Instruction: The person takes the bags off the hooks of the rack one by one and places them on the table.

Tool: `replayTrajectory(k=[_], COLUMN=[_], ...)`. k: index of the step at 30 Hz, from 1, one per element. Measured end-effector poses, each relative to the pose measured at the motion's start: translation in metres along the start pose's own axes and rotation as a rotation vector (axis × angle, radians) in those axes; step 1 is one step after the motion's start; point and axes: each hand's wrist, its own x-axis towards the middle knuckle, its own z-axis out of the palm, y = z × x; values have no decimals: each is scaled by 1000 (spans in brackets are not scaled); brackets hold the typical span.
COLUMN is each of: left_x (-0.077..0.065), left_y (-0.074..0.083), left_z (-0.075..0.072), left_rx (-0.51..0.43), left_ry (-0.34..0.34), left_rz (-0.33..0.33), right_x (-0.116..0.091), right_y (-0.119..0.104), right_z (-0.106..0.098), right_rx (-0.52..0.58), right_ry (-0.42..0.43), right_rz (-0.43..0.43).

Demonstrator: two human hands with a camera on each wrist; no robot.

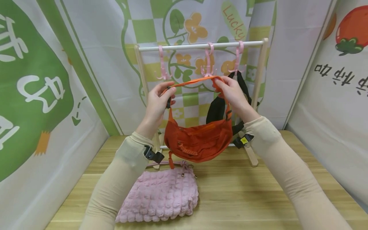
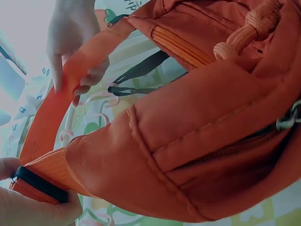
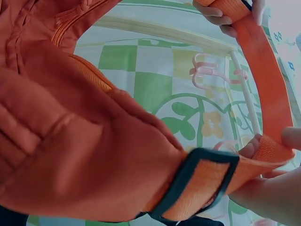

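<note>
An orange-red shoulder bag [image 1: 198, 140] hangs in the air from its strap [image 1: 195, 81], which both hands hold up in front of the rack. My left hand [image 1: 158, 101] pinches the strap's left end beside a dark buckle [image 2: 40, 184]. At the upper right, my right hand [image 1: 232, 93] pinches the strap between thumb and fingers. In the right wrist view, a dark slider buckle [image 3: 195, 183] sits on the strap below that hand. Close behind the strap hang pink hooks [image 1: 208, 60]. A braided cord pull [image 1: 187, 150] dangles on the bag's front.
The rack's white rail [image 1: 187, 47] bears several pink hooks. A black item with straps [image 1: 216, 108] hangs from the right hook, partly hidden. On the wooden table [image 1: 244, 198] lies a puffy pink bag [image 1: 164, 195], partly behind the left forearm. Printed cloth walls enclose the table.
</note>
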Motion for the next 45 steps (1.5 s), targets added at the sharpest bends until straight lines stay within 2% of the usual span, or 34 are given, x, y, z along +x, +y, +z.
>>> replayTrajectory(k=[6, 9, 13, 21, 26, 33, 36, 39, 45], left_x=[-1, -1, -2, -6, -6, -8, -8, -9, -11], left_y=[-1, -1, -1, -2, -3, -6, -8, -10, -13], left_z=[-3, -3, -2, 0, 2, 1, 1, 1, -2], left_rx=[-55, -90, -107, -72, -87, -114, -126, -121, -108], left_ry=[6, 9, 11, 1, 27, 49, 53, 57, 52], left_rz=[-7, -15, -28, -40, -42, -53, -57, -61, -79], right_x=[-4, -5, -8, -14, -17, -22, -24, -26, -29], right_y=[3, 5, 6, 10, 13, 21, 22, 24, 27], right_z=[-9, -12, -15, -20, -24, -31, -33, -33, -33], right_rx=[30, 89, 145, 209, 182, 57, 44, 83, 261], right_ry=[-40, -39, -12, 49, 47, 64, 68, 68, 45], right_rz=[-12, 3, 25, 57, 78, 130, 158, 173, 194])
